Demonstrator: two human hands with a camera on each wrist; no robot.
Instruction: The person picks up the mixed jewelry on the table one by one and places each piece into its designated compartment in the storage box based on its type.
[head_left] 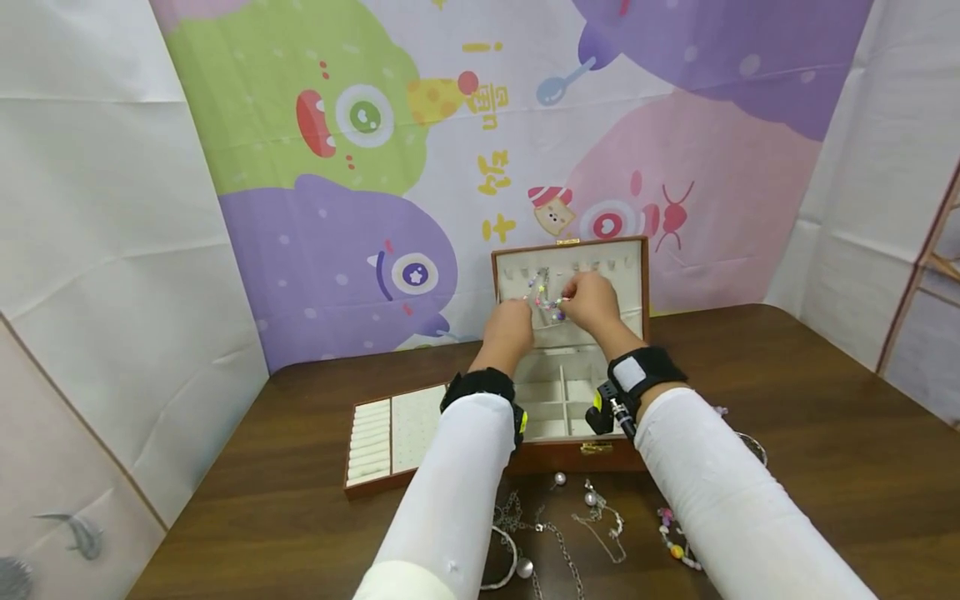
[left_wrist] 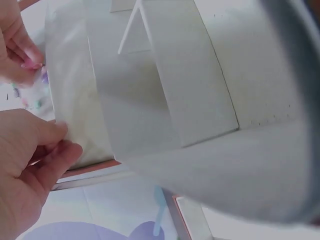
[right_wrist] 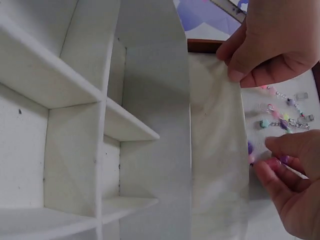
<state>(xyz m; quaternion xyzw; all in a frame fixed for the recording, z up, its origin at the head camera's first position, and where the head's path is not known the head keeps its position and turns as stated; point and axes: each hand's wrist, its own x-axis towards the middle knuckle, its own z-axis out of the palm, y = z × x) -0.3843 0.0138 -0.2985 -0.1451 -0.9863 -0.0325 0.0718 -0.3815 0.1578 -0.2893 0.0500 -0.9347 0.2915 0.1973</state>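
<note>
An upright jewelry box lid (head_left: 645,283) carries small clear hooks and a cream fabric pocket (right_wrist: 217,150) across its lower part. A string of colourful beads (head_left: 541,289) with a silver chain hangs from the hooks. My right hand (head_left: 592,304) pinches pink and purple beads low on it, just by the pocket's edge. At the pocket's left end, my left hand (head_left: 510,329) grips the fabric edge between thumb and finger, as the left wrist view shows. The divided box base (head_left: 577,450) stands open below; my wrists and forearms hide parts of it.
A ring tray (head_left: 408,429) lies left of the box. In front are silver chains (head_left: 562,550), a bangle (head_left: 512,554), pearl pieces (head_left: 590,498) and a beaded bracelet (head_left: 678,546). A printed cloth backdrop (head_left: 360,275) hangs behind the table (head_left: 247,467).
</note>
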